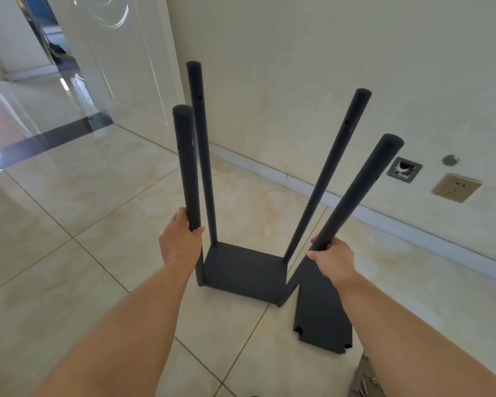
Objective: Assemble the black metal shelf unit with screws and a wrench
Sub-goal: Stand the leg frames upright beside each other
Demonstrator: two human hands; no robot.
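Four posts (204, 156) stood on one shelf (244, 267) on the floor (98, 224); left hand (179, 239) and right hand (334, 259) each had fingers curled round a near post, beside a loose panel (321, 316).

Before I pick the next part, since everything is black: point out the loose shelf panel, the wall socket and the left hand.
loose shelf panel (321, 310), head view, flat middle
wall socket (455, 187), head view, faceplate centre
left hand (179, 239), head view, back of hand

I'm looking into a home interior: glossy beige floor tiles (112, 224), a white panelled door (121, 67) at upper left, a plain cream wall (298, 67), and a wall socket (455, 187) at right.
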